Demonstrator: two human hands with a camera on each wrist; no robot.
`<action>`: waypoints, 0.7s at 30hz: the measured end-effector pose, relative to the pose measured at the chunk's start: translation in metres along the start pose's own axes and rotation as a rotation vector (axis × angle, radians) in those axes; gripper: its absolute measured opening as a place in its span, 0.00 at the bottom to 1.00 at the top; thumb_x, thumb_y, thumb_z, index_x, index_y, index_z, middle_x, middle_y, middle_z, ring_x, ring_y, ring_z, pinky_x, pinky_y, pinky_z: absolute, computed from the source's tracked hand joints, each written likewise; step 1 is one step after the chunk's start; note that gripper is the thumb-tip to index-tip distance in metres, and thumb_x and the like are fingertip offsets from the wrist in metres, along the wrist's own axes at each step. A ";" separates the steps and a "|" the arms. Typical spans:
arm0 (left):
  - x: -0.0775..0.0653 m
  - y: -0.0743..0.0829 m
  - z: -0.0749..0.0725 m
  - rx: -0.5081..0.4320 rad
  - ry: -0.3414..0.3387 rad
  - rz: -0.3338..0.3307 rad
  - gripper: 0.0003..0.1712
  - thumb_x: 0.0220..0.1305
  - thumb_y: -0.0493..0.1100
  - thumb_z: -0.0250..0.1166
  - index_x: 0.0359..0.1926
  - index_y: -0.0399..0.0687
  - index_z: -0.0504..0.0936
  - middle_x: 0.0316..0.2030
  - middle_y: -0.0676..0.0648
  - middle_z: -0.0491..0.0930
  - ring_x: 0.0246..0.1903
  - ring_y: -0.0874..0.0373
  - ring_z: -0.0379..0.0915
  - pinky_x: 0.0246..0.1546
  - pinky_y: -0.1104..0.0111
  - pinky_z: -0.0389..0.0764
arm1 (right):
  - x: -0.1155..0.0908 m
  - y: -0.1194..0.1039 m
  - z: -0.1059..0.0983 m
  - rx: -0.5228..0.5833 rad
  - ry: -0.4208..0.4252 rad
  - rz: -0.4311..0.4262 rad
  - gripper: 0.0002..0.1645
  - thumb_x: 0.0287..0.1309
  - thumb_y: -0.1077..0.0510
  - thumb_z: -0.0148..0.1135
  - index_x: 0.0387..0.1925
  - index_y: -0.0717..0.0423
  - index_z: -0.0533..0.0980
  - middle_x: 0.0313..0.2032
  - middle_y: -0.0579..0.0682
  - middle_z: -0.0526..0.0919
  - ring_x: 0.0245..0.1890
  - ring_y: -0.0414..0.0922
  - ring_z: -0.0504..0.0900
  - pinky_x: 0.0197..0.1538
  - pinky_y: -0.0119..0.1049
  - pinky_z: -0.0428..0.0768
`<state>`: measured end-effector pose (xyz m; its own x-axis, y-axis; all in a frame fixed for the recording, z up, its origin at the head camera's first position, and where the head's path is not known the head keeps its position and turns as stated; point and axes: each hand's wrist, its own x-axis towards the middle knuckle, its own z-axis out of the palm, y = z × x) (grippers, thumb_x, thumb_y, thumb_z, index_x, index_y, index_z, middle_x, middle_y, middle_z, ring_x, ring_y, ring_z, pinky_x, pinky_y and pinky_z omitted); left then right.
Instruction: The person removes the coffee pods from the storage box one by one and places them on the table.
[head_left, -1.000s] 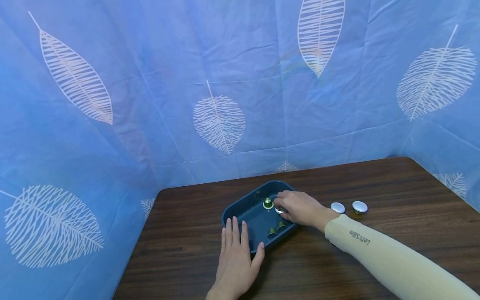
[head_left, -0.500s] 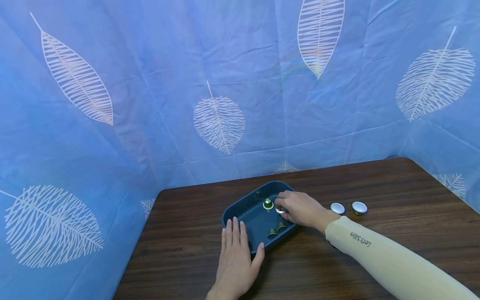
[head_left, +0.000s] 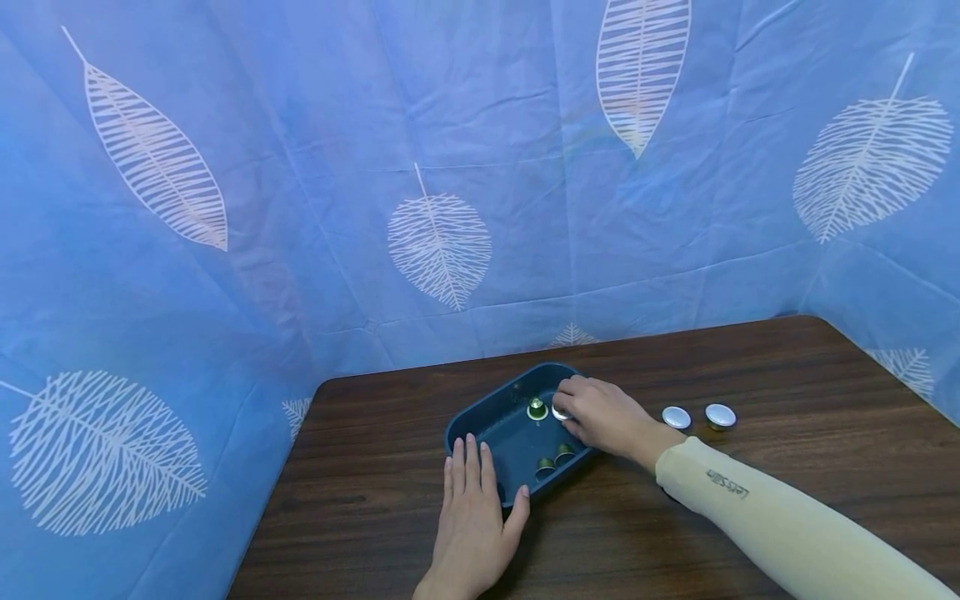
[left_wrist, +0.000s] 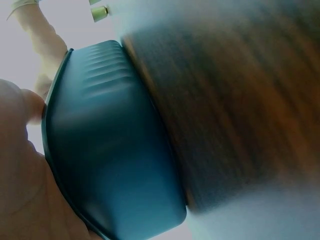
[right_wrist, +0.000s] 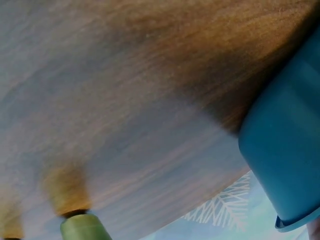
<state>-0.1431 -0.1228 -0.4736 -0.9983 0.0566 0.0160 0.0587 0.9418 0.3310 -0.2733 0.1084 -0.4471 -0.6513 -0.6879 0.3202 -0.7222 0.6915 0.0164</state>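
A blue cloth printed with pale leaf outlines hung behind and around a dark wood-grain table. A blue tray sat aslant on the tabletop, its far end toward the right and its near end toward the left.

The left hand lay at the tray's near left end with its fingers extended and the thumb spread apart from them. The fingertips reached over the rim, and the left wrist view showed the hand against that rim, above the smooth outer wall. It had hold of no capsule.

The right hand reached in over the right side of the tray, its fingers curled in a pinch about a silver-rimmed capsule. That capsule was directly at the fingertips, mostly hidden by them; whether it touched the tray floor could not be told. A pale sleeve covered the forearm.

Just left of the pinched capsule, a green capsule stood inside the tray, wide rim down. Two darker green capsules lay side by side along the near wall, nearer the person than the right hand's fingers. Outside the tray, beyond the right wrist, two white-topped capsules rested near each other on the table, pale faces up.
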 end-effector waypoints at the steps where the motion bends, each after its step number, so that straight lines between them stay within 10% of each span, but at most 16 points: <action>1: 0.000 0.000 0.000 -0.002 0.000 0.002 0.51 0.78 0.72 0.49 0.84 0.39 0.59 0.87 0.37 0.47 0.87 0.38 0.38 0.85 0.40 0.49 | -0.001 0.000 0.000 -0.010 0.020 -0.004 0.16 0.59 0.54 0.82 0.47 0.54 0.87 0.45 0.49 0.87 0.46 0.45 0.87 0.53 0.43 0.90; 21: -0.001 0.000 0.000 -0.009 0.016 -0.003 0.50 0.79 0.71 0.51 0.84 0.41 0.59 0.87 0.38 0.47 0.88 0.39 0.37 0.85 0.41 0.48 | -0.007 0.004 0.003 -0.010 0.127 0.001 0.16 0.60 0.53 0.81 0.47 0.54 0.87 0.45 0.48 0.88 0.46 0.44 0.86 0.52 0.43 0.89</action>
<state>-0.1418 -0.1225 -0.4740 -0.9984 0.0486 0.0304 0.0561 0.9390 0.3393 -0.2718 0.1151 -0.4523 -0.6166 -0.6543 0.4378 -0.7189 0.6946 0.0255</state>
